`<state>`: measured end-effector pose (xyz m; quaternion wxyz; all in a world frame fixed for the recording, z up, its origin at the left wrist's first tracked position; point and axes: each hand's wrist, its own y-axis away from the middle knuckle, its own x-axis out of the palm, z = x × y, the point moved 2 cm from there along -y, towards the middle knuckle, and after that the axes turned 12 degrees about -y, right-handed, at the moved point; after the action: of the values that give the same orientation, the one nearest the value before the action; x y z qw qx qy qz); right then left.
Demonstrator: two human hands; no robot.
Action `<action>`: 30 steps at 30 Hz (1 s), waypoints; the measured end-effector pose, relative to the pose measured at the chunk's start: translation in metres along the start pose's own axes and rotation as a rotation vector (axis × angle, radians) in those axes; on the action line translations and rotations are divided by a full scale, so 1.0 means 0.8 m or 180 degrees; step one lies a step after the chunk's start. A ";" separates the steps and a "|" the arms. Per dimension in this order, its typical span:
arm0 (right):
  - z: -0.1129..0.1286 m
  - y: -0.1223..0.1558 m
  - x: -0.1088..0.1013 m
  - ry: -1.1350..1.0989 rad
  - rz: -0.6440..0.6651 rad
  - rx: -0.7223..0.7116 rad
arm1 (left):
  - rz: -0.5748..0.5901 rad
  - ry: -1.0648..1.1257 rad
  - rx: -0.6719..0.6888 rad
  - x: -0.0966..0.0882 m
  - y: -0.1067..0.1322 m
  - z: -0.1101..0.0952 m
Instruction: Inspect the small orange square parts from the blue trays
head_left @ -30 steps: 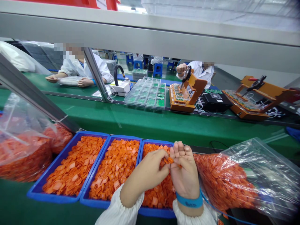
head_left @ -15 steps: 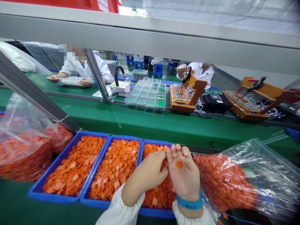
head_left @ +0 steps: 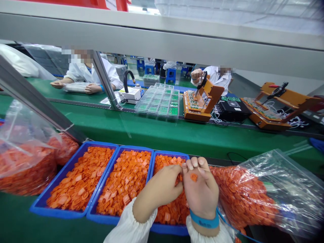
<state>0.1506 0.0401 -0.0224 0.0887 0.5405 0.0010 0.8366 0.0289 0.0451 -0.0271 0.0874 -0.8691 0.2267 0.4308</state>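
Over the third blue tray [head_left: 170, 231] of orange plastic pieces, my two hands are side by side. My right hand [head_left: 201, 192], with a blue wrist strap [head_left: 204, 220], is turned palm up with its fingers curling inward. A small orange plastic piece [head_left: 194, 177] rests in that palm. My left hand [head_left: 164, 184] comes from the left, back of the hand up, its fingers closed against the edge of my right hand. Whatever its fingertips hold is hidden.
Two more blue trays, a middle one [head_left: 92, 218] and a left one [head_left: 37, 210], hold orange pieces. Clear bags of pieces stand left [head_left: 25, 168] and right [head_left: 248, 195]. Beyond are a metal post [head_left: 106, 81], clear trays [head_left: 159, 101], orange fixtures [head_left: 199, 104] and co-workers.
The fingers of my right hand have curled in further, and the hand has shifted slightly right. The orange piece in its palm has turned a little. My left hand has barely moved.
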 end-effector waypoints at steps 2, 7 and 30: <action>0.000 0.001 -0.001 0.0100 0.0049 -0.0100 | 0.0023 -0.0027 0.0000 0.002 0.000 0.000; 0.000 0.004 -0.002 0.0428 0.0252 -0.0303 | 0.0073 -0.0070 -0.0019 0.007 0.000 -0.002; -0.007 0.013 -0.004 0.1539 0.0997 -0.0740 | 0.0072 0.0070 0.0051 0.009 -0.001 -0.005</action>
<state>0.1450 0.0303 -0.0267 0.0171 0.3056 -0.1570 0.9390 0.0355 0.0420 -0.0304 0.0870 -0.8705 0.2408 0.4204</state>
